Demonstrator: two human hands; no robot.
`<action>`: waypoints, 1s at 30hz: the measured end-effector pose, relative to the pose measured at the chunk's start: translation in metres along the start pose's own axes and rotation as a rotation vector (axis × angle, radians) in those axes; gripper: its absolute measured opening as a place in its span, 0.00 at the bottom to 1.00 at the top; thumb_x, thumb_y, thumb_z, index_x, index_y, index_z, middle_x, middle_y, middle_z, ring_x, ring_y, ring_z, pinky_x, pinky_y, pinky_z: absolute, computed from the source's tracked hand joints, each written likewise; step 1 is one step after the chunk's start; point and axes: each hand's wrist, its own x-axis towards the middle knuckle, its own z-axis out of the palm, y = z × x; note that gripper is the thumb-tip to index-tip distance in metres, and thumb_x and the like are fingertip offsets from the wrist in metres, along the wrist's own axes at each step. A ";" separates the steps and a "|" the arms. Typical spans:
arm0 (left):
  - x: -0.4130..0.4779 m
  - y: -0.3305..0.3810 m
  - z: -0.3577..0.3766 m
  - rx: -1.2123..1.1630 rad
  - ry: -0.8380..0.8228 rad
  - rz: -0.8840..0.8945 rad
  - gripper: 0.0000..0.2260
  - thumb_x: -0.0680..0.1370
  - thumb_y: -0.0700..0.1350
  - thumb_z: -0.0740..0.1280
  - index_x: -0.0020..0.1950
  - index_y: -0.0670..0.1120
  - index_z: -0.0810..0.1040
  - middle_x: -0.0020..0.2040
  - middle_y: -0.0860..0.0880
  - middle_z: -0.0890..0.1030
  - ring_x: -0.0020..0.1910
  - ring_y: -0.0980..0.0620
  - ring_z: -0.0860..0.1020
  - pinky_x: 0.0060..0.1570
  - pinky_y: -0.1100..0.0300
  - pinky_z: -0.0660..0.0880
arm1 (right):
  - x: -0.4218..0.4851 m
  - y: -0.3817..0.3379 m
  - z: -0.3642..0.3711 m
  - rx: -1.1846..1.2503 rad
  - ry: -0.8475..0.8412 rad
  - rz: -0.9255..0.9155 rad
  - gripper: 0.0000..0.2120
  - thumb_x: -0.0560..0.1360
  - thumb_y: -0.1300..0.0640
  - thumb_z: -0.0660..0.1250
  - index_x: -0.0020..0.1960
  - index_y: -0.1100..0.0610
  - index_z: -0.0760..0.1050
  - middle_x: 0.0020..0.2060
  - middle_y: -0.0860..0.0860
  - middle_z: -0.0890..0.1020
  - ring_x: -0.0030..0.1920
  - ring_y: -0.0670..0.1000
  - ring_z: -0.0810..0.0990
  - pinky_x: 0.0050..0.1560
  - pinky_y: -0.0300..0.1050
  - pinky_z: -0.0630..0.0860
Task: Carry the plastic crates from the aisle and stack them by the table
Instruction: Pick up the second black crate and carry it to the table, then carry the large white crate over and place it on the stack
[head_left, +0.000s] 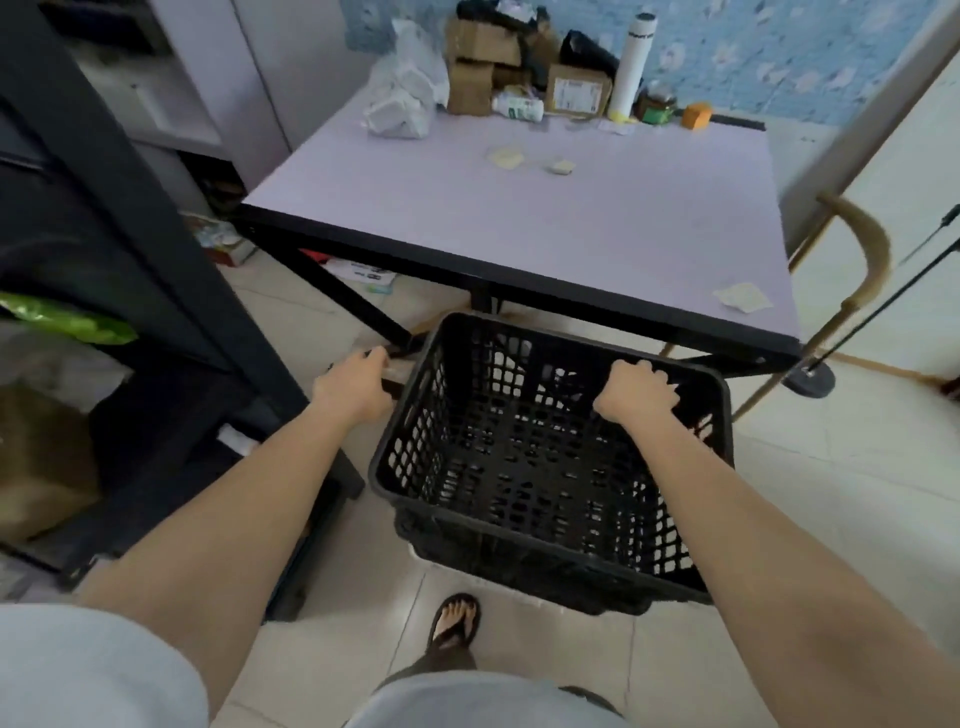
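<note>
Black crate (545, 457) gripped tight by left hand (358, 387) and right hand (639, 392); best lowered flat beside table (519, 218).

We see pale floor tiles (857, 483), a lilac surface (519, 208) on black legs, blue floral wallpaper (779, 47) behind, and dark shelving (104, 208) at left.

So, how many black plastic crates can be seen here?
2, it seems: the top crate, held by both hands in front of the table, and a second crate nested under it, mostly hidden. More may be out of view.
</note>
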 end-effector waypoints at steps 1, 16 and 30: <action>-0.016 -0.003 -0.002 -0.011 0.013 -0.038 0.18 0.77 0.46 0.62 0.67 0.48 0.67 0.61 0.43 0.75 0.58 0.41 0.75 0.55 0.46 0.75 | -0.008 -0.011 -0.001 -0.015 0.001 -0.057 0.24 0.74 0.54 0.66 0.68 0.58 0.67 0.67 0.60 0.67 0.68 0.63 0.65 0.61 0.60 0.70; -0.297 -0.159 0.009 -0.157 0.157 -0.577 0.17 0.76 0.46 0.63 0.64 0.47 0.69 0.59 0.43 0.76 0.56 0.40 0.76 0.44 0.51 0.72 | -0.236 -0.203 0.047 -0.236 0.014 -0.799 0.18 0.73 0.55 0.65 0.62 0.58 0.72 0.59 0.58 0.75 0.61 0.63 0.72 0.57 0.57 0.74; -0.563 -0.408 0.049 -0.238 0.280 -1.067 0.15 0.76 0.44 0.63 0.63 0.47 0.74 0.61 0.44 0.77 0.60 0.41 0.75 0.57 0.48 0.75 | -0.561 -0.406 0.197 -0.351 -0.045 -1.296 0.20 0.74 0.59 0.62 0.66 0.57 0.70 0.66 0.57 0.72 0.67 0.60 0.70 0.60 0.55 0.72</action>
